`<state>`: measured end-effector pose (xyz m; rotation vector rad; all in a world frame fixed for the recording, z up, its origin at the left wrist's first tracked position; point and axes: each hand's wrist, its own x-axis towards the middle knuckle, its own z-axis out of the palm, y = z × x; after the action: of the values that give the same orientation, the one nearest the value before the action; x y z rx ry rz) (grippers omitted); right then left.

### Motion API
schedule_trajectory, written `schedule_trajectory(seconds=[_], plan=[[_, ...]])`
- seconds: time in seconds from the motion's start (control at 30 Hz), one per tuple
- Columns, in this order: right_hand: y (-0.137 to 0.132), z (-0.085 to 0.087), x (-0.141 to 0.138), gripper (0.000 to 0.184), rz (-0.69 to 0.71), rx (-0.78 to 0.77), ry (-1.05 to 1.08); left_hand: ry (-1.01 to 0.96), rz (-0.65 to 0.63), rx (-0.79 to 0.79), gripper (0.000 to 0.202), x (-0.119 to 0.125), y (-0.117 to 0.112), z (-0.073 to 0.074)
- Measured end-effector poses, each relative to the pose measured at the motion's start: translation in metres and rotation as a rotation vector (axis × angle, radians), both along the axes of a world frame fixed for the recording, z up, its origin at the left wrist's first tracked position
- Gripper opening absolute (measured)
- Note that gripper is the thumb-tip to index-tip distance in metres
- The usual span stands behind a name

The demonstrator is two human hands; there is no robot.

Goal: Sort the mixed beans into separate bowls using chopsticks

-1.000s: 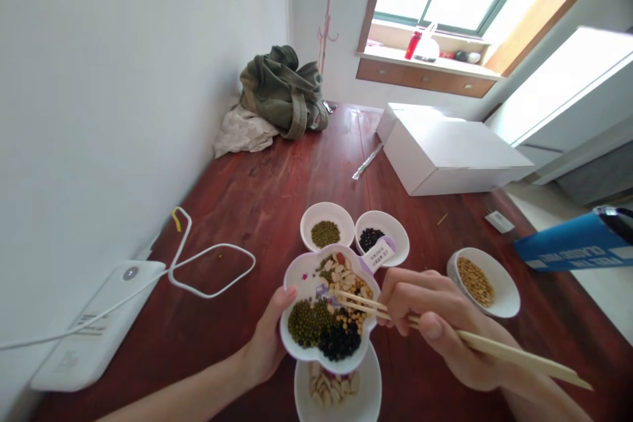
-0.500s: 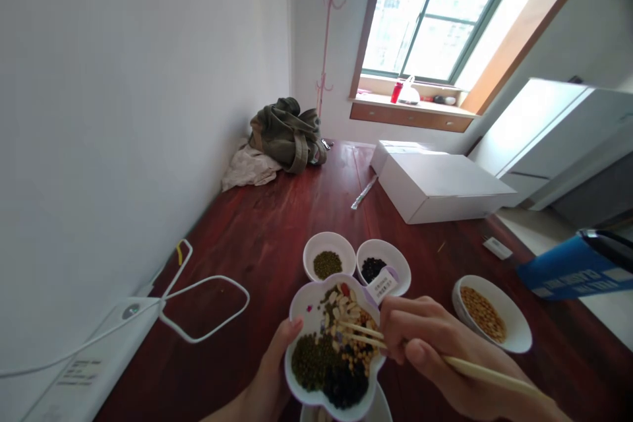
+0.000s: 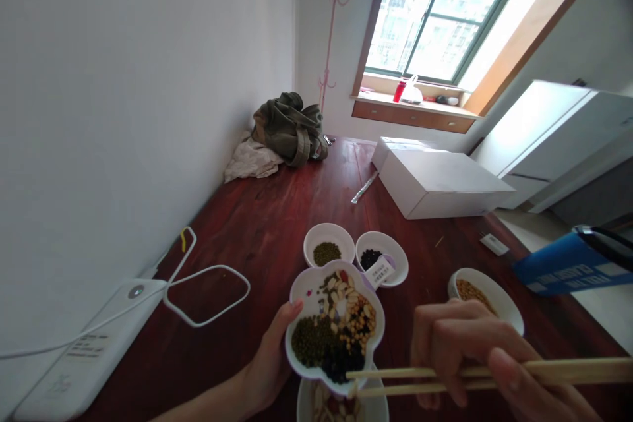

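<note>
My left hand [image 3: 270, 359] grips the left rim of a flower-shaped white dish [image 3: 306, 285] that holds mixed green beans, black beans, yellow beans and pale nuts, lifted above the table. My right hand [image 3: 475, 356] is closed on a pair of wooden chopsticks [image 3: 475, 376], held nearly level. Their tips reach left over a white bowl of pale nuts [image 3: 341, 405] at the bottom edge, just under the dish. I cannot tell whether the tips pinch anything.
On the red wooden table [image 3: 257, 224] stand a bowl of green beans [image 3: 328, 245], a bowl of black beans [image 3: 382, 257] and a bowl of yellow beans [image 3: 487, 298]. A white device with cable [image 3: 84, 349] lies left, a white box [image 3: 440, 184] and green bag [image 3: 291, 126] farther back.
My right hand drew the chopsticks out of the flower dish, moving right and down; their tips now sit over the nut bowl. The dish stays held by my left hand.
</note>
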<state>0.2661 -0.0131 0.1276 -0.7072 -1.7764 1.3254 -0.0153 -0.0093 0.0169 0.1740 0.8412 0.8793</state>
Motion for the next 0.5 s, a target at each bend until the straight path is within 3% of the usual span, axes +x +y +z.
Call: schedule_trajectory(seconds=[0.13,0.33,0.5], plan=[[0.005,0.001,0.002,0.066,-0.022,0.068,-0.085,0.003,0.018,-0.001,0.063,0.001,0.001,0.002],[0.030,-0.016,0.002,0.057,-0.001,0.226,-0.273,0.069,0.034,0.003,0.058,0.001,0.001,-0.001],[0.031,-0.021,-0.001,0.057,0.049,0.209,-0.301,0.030,0.025,0.014,0.062,0.003,0.001,0.002]])
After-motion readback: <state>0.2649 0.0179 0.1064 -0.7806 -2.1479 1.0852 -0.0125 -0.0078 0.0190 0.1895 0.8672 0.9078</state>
